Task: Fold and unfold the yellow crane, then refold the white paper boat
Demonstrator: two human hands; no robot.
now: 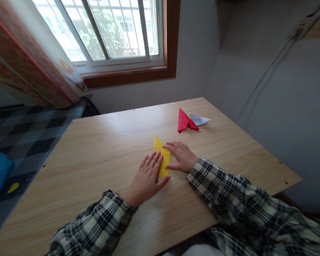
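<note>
Both hands press flat, fingers spread, on a folded yellow paper [162, 156] at the table's middle: left hand [146, 177] on its near edge, right hand [180, 156] beside it. No writing is legible. Farther off on the wooden table [96, 149] lie a red paper fold [185, 121] and a white paper boat [200, 120], below a window [109, 28].

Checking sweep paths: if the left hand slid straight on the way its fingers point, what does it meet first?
The left hand points up-right over the yellow folded paper; past it, probably the red paper plane, though the line may pass just left of it.
</note>
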